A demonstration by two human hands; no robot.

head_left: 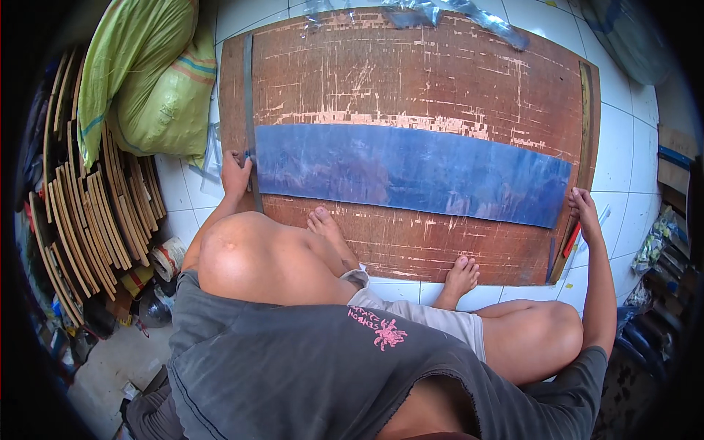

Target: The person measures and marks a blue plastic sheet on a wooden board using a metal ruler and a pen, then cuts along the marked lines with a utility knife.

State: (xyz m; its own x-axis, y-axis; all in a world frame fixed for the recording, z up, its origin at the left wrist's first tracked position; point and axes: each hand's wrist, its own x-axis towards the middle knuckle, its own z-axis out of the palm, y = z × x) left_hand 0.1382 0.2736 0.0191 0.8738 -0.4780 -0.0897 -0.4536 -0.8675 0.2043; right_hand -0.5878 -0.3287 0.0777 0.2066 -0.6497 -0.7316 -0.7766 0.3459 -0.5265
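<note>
A long blue sheet [411, 172], shiny and slightly wavy, lies across a worn brown wooden board [411, 81]. At the sheet's left end, my left hand [236, 174] has its fingers bent together against a narrow grey strip [249, 95]. What they pinch there is hidden. My right hand [585, 211] is closed at the sheet's right end, thumb and fingers together by its edge. A red-handled tool [572, 240] shows just below that hand; whether the palm holds it cannot be seen. Beside it runs a wooden strip [584, 117] along the board's right edge.
My bare feet [462, 277] rest on the board's near part. Clear plastic [484, 26] lies over its far edge. Yellow-green sacks [158, 88] and stacked thin boards [99, 220] stand at left. Bundled items [656, 242] line the right side of the white tiled floor [616, 176].
</note>
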